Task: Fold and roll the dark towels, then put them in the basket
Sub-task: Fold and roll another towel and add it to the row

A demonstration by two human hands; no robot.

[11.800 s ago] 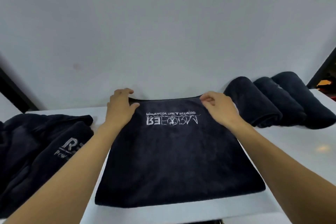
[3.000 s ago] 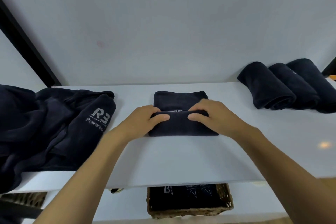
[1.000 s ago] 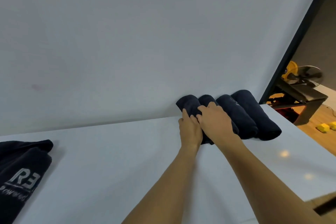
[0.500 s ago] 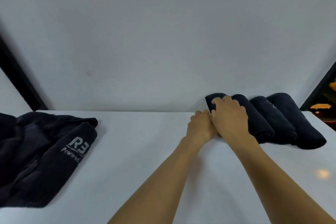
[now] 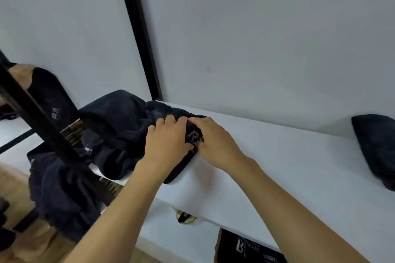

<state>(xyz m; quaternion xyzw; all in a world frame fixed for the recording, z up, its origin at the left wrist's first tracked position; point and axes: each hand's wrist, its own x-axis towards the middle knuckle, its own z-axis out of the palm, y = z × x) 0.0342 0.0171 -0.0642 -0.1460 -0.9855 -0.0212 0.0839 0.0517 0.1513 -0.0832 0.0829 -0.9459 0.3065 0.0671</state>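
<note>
1. Presently, loose heap of dark navy terry towels (image 5: 119,126): lies on the left end of the white shelf top (image 5: 299,166), at nine o'clock from the hands and reaching the front edge. Unfolded.
2. Top dark towel with a white "R" logo (image 5: 193,134): on the heap's right edge, at the centre of the view, between the two hands. Bunched, not laid flat.
3. Left hand (image 5: 168,143): laid over that towel, fingers bent into the cloth and gripping it.
4. Right hand (image 5: 215,141): close against the left, thumb and fingers pinching the same towel beside the logo.
5. Rolled dark towel (image 5: 376,145): at three o'clock, on the shelf by the pale wall, well apart from the hands. It is cut by the frame edge, so whether more lie beyond cannot be told.
6. Brown woven basket (image 5: 217,245): at five o'clock, below the shelf, only a corner showing. Dark logo-printed towels (image 5: 250,250) lie inside.
7. Black-framed mirror (image 5: 42,130), as it seems: at nine o'clock, repeating the heap.
8. Progress, as judged: some towels are rolled or in the basket, but the heap is sizeable, so the job looks well short of done. The step in hand appears to be drawing one towel off the heap for folding. The roll at three o'clock is not yet in the basket.
</note>
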